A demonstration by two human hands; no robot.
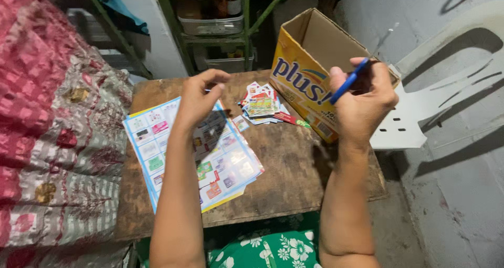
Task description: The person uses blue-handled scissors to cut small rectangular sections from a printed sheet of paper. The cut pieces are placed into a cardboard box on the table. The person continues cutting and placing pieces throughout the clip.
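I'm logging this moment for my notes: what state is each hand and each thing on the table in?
Left hand: raised over the sheet, fingers curled, grip on nothing that shows.
Right hand: closed on blue-handled scissors.
Blue-handled scissors: held up, blades pointing up; open or closed unclear.
Printed sheet: flat on the wooden table, partly cut.
Cut-out cards: in a loose pile.
Cardboard box: open, tilted.

Operator: bare forearms, no sleeves showing.
Left hand and right hand are wearing nothing; a green white-flowered garment is covering the lap.
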